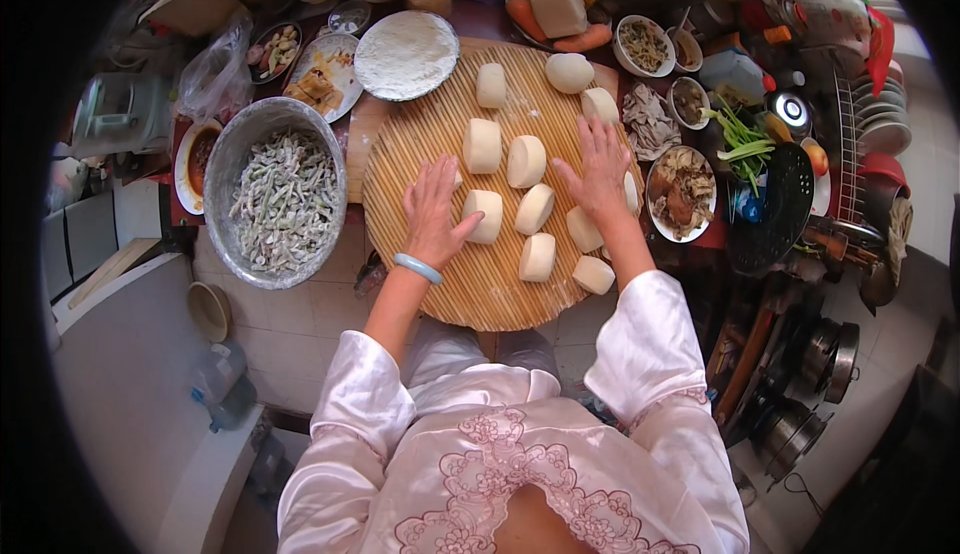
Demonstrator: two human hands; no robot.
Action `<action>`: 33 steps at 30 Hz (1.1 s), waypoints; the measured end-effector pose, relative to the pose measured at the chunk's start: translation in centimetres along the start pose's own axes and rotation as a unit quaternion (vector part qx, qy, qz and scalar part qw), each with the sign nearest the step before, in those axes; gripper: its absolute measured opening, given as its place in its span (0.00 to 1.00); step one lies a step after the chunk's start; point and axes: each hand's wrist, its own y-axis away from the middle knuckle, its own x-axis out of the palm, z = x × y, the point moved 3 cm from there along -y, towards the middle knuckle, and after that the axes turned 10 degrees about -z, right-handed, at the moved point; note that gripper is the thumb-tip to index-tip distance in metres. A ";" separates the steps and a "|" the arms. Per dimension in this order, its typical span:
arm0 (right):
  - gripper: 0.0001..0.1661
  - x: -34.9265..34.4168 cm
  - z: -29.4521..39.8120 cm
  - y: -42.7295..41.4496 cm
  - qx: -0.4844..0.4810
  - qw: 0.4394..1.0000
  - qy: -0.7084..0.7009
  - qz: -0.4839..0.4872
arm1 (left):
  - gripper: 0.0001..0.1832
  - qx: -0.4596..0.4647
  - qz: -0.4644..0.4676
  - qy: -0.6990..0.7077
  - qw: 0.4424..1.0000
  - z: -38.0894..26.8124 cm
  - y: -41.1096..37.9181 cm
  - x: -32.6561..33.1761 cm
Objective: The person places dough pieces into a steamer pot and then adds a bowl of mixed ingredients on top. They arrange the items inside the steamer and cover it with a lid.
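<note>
Several pale dough buns (482, 146) are spread over a round ridged mat (442, 284) in front of me. My left hand (437, 212), with a pale blue bangle at the wrist, lies over the mat's left part. Its thumb is at a dough bun (484, 216), and a small bit of another bun shows by its fingers. Near the right side, my right hand (598, 167) is spread with its fingertips at a bun (600, 106). Other buns partly show beside and below that wrist. What lies beneath either palm is hidden.
A metal bowl of flour-coated chopped pieces (208, 201) stands left of the mat. A plate of flour (406, 55) overlaps its upper left edge. Food bowls (643, 45), a dish of food (681, 194) and a black perforated pan (780, 209) crowd the right.
</note>
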 end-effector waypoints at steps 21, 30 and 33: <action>0.45 -0.2 1.9 5.5 0.056 0.995 -0.076 -0.006 | 0.48 -0.005 -0.045 -0.013 0.999 0.5 3.2 -1.1; 0.42 -2.9 5.2 9.1 0.054 0.985 -0.133 -0.093 | 0.45 -0.024 -0.033 0.035 0.999 -0.9 4.6 -0.9; 0.40 -3.9 7.4 12.2 0.066 0.968 -0.204 -0.126 | 0.41 -0.081 -0.029 0.175 0.981 -3.0 5.7 -0.8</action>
